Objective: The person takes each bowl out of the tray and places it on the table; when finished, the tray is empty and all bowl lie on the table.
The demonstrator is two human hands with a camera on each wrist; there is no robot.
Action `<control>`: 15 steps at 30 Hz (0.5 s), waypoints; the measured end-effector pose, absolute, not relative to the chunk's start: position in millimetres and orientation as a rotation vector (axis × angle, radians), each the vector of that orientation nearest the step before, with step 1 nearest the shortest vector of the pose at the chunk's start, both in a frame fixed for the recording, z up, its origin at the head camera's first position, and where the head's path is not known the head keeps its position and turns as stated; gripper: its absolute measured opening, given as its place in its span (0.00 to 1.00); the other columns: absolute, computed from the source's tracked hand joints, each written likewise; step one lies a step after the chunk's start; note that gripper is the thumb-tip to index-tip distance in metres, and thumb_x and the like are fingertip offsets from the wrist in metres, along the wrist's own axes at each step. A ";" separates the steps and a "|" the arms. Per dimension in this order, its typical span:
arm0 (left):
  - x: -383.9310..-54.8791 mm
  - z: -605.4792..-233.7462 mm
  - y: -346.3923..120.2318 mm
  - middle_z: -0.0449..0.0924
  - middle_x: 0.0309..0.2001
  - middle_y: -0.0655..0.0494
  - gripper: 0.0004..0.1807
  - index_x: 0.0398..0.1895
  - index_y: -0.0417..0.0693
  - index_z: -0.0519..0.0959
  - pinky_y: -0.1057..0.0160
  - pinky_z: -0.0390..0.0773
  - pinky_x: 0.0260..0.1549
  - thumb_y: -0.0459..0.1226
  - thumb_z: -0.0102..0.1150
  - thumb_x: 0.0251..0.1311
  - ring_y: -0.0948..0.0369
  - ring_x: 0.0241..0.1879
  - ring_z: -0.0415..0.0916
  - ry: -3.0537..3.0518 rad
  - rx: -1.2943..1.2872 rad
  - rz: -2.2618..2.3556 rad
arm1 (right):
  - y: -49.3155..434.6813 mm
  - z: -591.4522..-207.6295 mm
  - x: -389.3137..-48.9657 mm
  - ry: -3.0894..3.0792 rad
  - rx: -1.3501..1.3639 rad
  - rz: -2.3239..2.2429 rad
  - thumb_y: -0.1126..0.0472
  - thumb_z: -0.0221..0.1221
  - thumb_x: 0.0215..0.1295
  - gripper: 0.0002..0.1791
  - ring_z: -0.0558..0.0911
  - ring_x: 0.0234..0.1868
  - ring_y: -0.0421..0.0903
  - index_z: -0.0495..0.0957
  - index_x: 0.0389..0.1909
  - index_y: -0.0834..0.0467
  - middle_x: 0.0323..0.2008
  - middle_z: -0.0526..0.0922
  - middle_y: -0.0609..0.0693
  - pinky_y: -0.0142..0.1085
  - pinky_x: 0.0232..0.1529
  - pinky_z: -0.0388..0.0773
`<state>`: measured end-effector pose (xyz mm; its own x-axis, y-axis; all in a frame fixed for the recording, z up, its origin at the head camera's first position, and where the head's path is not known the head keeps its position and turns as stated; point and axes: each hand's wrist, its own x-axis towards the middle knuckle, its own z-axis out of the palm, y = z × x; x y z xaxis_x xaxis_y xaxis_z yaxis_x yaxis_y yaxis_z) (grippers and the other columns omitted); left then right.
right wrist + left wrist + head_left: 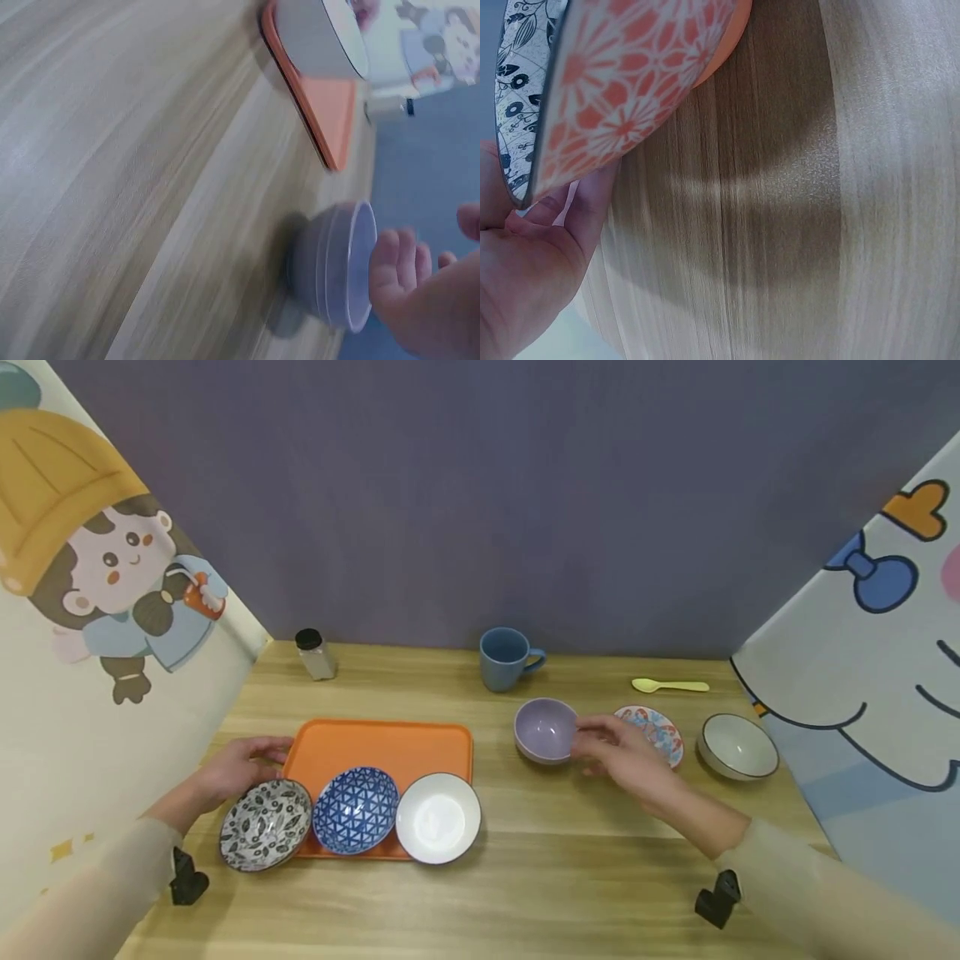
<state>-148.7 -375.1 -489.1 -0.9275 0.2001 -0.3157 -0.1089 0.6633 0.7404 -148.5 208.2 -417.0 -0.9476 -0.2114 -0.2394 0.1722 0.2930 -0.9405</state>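
Observation:
My left hand (238,766) is at the far-left side of a bowl with a black-and-white leaf pattern inside (266,824), fingers extended beside its rim. The left wrist view shows that bowl's orange flowered outside (622,97) tilted, with the left hand (536,274) behind it. My right hand (618,756) has its fingertips right at the rim of a small purple bowl (546,731), fingers relaxed. In the right wrist view, this upright bowl (330,262) stands on the table beside the right hand's fingers (405,262).
An orange tray (382,743) bears a blue-patterned bowl (356,810) and a white bowl (438,818) at its front edge. Farther back stand a black-capped shaker (315,656) and a blue mug (502,660). Rightward are a yellow spoon (671,686), a patterned plate (656,731) and another bowl (738,746).

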 end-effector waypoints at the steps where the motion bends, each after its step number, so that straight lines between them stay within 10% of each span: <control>1: -150.0 -488.7 -375.5 0.79 0.56 0.34 0.31 0.72 0.29 0.66 0.65 0.81 0.41 0.26 0.58 0.66 0.43 0.55 0.77 2.509 0.065 1.149 | 202.9 -417.1 -149.8 2.246 -0.073 -1.669 0.60 0.61 0.72 0.29 0.85 0.47 0.44 0.68 0.69 0.67 0.56 0.79 0.64 0.44 0.46 0.85; 15: -148.6 -490.2 -375.4 0.78 0.57 0.35 0.32 0.74 0.33 0.66 0.64 0.81 0.43 0.28 0.58 0.67 0.45 0.55 0.77 2.492 -0.008 1.158 | 142.9 -453.3 -143.5 1.973 -0.496 -1.562 0.66 0.64 0.68 0.33 0.86 0.47 0.53 0.66 0.71 0.65 0.64 0.71 0.73 0.58 0.45 0.84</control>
